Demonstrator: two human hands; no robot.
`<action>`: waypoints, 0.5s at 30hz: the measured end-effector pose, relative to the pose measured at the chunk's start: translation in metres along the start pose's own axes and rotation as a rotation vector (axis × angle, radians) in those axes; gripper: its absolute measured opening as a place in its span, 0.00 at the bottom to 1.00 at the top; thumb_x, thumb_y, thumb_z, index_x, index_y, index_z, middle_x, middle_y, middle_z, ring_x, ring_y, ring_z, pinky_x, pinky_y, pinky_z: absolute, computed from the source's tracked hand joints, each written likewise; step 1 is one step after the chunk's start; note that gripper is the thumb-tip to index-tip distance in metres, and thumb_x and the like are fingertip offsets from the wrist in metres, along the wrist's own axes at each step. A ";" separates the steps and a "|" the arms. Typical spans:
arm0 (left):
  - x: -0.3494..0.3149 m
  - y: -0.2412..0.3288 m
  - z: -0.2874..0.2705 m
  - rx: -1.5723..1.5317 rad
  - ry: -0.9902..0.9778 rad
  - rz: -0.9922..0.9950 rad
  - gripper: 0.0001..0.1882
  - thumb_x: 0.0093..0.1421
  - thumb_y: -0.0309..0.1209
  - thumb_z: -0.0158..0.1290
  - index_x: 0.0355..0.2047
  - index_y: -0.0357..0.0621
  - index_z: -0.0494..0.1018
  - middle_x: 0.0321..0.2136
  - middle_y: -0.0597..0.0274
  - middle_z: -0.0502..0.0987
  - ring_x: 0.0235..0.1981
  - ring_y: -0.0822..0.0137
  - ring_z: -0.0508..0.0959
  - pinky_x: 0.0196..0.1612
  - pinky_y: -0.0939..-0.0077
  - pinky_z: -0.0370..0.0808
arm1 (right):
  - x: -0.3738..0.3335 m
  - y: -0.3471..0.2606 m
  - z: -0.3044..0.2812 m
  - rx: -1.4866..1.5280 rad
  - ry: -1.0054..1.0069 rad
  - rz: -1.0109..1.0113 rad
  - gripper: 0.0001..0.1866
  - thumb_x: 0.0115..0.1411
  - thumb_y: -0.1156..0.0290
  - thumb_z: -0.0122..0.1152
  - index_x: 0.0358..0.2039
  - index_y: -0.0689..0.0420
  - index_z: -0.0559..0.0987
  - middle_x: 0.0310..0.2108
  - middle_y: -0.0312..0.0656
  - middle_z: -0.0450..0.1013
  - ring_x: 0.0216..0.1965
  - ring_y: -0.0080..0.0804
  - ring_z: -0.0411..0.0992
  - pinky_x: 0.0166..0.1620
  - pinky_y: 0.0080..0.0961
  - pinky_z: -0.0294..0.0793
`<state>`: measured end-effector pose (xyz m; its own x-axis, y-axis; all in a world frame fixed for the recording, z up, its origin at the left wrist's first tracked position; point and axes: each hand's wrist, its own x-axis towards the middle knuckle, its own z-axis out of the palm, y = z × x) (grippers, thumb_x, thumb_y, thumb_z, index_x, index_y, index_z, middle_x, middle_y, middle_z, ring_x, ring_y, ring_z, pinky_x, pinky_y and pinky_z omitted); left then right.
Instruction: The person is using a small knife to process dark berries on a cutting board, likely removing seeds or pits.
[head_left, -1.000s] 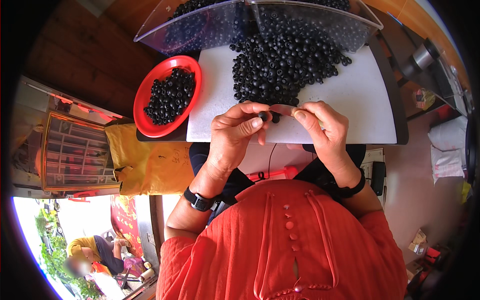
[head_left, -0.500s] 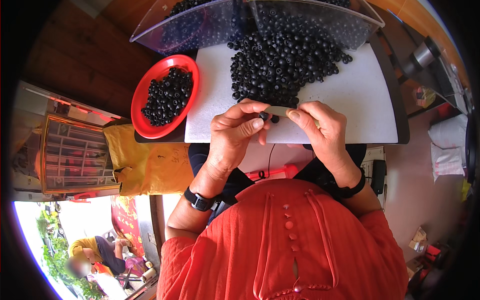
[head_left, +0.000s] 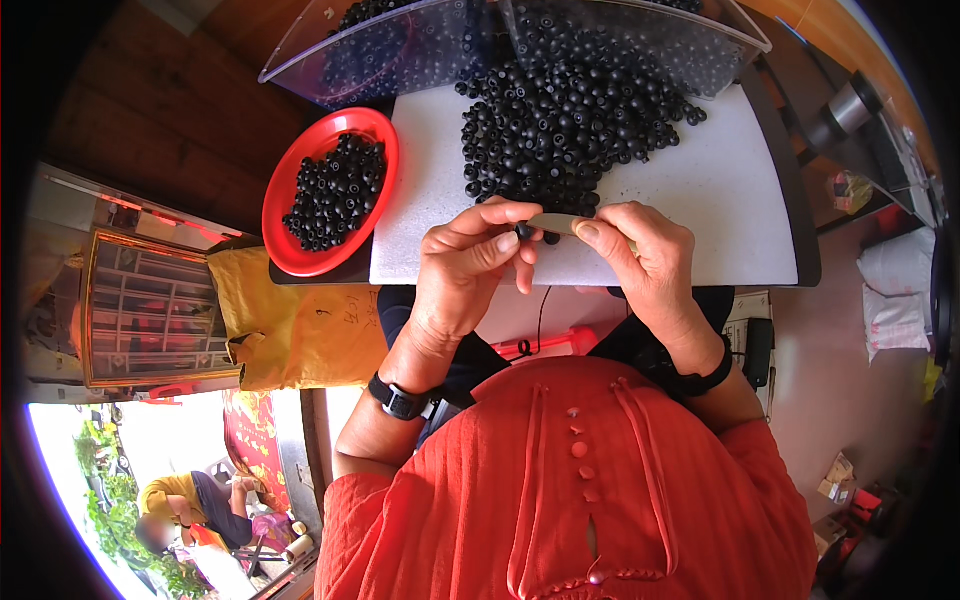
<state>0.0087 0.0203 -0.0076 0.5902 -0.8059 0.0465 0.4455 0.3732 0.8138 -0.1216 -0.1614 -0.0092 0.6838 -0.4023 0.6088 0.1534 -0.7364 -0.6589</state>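
My left hand [head_left: 462, 258] pinches a small round black plastic piece [head_left: 524, 231] between thumb and fingers, near the front edge of the white foam sheet [head_left: 690, 235]. A thin, flat, greyish blade-like strip [head_left: 555, 222] is in my right hand [head_left: 648, 252], gripped between thumb and forefinger. Its far end meets the black piece at my left fingertips; the exact contact is too small to tell. Just beyond both hands, a large heap of similar hollow black pieces [head_left: 550, 125] spreads over the foam.
A red plastic dish [head_left: 278, 225] holding more black pieces stands left of the foam. Clear plastic bins [head_left: 400, 65] with black pieces are at the back. A yellow sack [head_left: 300, 330] is at lower left. Outside the doorway sits another person [head_left: 205, 505].
My left thumb and lower fingers have shifted very slightly around the black piece. My right hand and the strip stay almost in the same place.
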 end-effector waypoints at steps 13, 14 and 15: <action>0.004 -0.003 -0.009 -0.066 0.005 -0.028 0.15 0.62 0.18 0.60 0.50 0.32 0.81 0.41 0.44 0.82 0.33 0.59 0.82 0.28 0.71 0.80 | 0.001 -0.002 -0.001 -0.020 0.017 -0.057 0.10 0.62 0.68 0.73 0.28 0.57 0.81 0.21 0.41 0.76 0.21 0.36 0.75 0.25 0.33 0.71; 0.004 -0.004 -0.010 -0.068 -0.002 -0.024 0.15 0.62 0.18 0.60 0.50 0.32 0.81 0.41 0.44 0.82 0.32 0.59 0.82 0.28 0.71 0.80 | 0.001 -0.002 -0.001 -0.022 0.017 -0.055 0.10 0.62 0.68 0.73 0.28 0.57 0.81 0.21 0.41 0.76 0.21 0.36 0.75 0.25 0.33 0.71; 0.004 -0.005 -0.011 -0.070 -0.007 -0.021 0.15 0.62 0.18 0.60 0.50 0.33 0.80 0.41 0.44 0.82 0.32 0.59 0.82 0.29 0.71 0.80 | 0.000 -0.003 -0.001 -0.024 0.017 -0.052 0.10 0.61 0.68 0.73 0.28 0.57 0.81 0.21 0.41 0.76 0.21 0.37 0.75 0.25 0.33 0.71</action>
<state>0.0162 0.0201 -0.0172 0.5758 -0.8169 0.0339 0.5040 0.3873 0.7720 -0.1226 -0.1600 -0.0069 0.6628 -0.3720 0.6498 0.1716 -0.7693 -0.6154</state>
